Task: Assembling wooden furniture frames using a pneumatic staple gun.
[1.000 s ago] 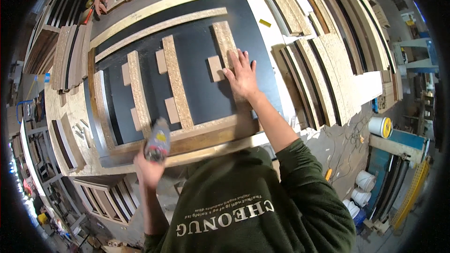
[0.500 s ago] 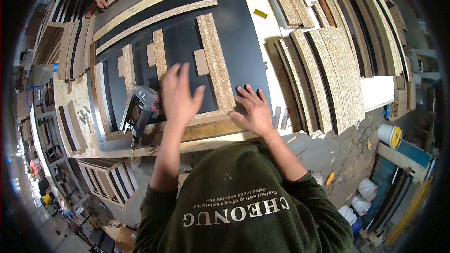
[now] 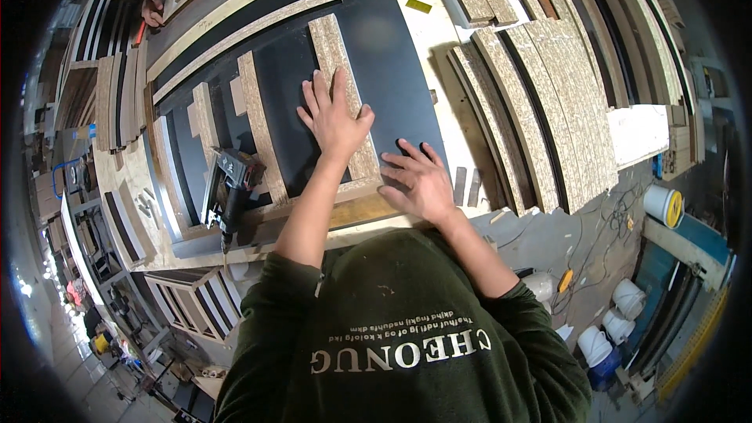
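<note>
My left hand [image 3: 337, 125] lies with fingers spread across the right-hand particle-board strip [image 3: 329, 43] and the spot beside it, covering the small block there. My right hand [image 3: 421, 184] rests open near the front edge, fingers on the black panel [image 3: 388, 55] to the right of that strip. Neither hand grips anything. Two more upright strips, the middle one [image 3: 258, 125] and a shorter left one [image 3: 205, 117], stand parallel on the panel with small blocks against their left sides. A long strip [image 3: 251, 27] runs along the far side. Left of my left forearm sits a pneumatic nail gun [image 3: 231, 188].
Stacks of particle-board strips [image 3: 540, 110] fill the right of the workbench; more boards [image 3: 117, 102] stand at the left. A yellow label [image 3: 418, 5] lies beyond the panel. A co-worker's hand [image 3: 151, 12] is at the far left. Buckets [image 3: 629, 295] stand on the floor at right.
My left hand has moved right, away from the nail gun, and come down over the right-hand strip and its small block. My right hand stays at about the same place on the panel.
</note>
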The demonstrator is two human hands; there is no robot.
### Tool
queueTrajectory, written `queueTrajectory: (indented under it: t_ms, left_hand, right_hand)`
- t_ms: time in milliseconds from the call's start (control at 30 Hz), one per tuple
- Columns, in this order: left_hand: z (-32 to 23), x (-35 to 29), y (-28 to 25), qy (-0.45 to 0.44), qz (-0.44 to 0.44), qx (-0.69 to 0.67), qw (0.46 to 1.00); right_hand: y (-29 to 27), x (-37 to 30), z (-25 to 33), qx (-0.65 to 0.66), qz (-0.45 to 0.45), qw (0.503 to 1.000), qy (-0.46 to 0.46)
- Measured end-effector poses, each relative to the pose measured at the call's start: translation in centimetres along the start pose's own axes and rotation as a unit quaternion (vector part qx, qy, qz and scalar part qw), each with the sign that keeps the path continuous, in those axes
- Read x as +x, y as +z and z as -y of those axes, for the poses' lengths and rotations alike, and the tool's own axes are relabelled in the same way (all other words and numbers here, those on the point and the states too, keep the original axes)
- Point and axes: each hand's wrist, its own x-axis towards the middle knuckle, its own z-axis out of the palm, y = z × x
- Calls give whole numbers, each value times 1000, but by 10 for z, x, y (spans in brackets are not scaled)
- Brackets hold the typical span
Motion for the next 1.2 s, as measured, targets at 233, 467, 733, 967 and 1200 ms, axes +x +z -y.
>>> queueTrajectory:
  t_ms: [233, 467, 733, 967, 1200]
  left_hand:
    - [3, -2, 2, -10, -15, -16, 1000]
    - [1, 0, 0, -14, -1, -31, 999]
    - [0, 1, 0, -20, 3, -35, 999]
    - [-2, 1, -1, -20, -3, -28, 999]
    - [-1, -2, 0, -23, -7, -19, 1000]
  right_hand:
    - [2, 0, 8, 20, 18, 999, 20]
    - [11, -7, 20, 20, 3, 996, 84]
    - [10, -7, 18, 29, -3, 996, 86]
    - [10, -6, 18, 31, -12, 996, 78]
    - [10, -9, 17, 33, -14, 997, 70]
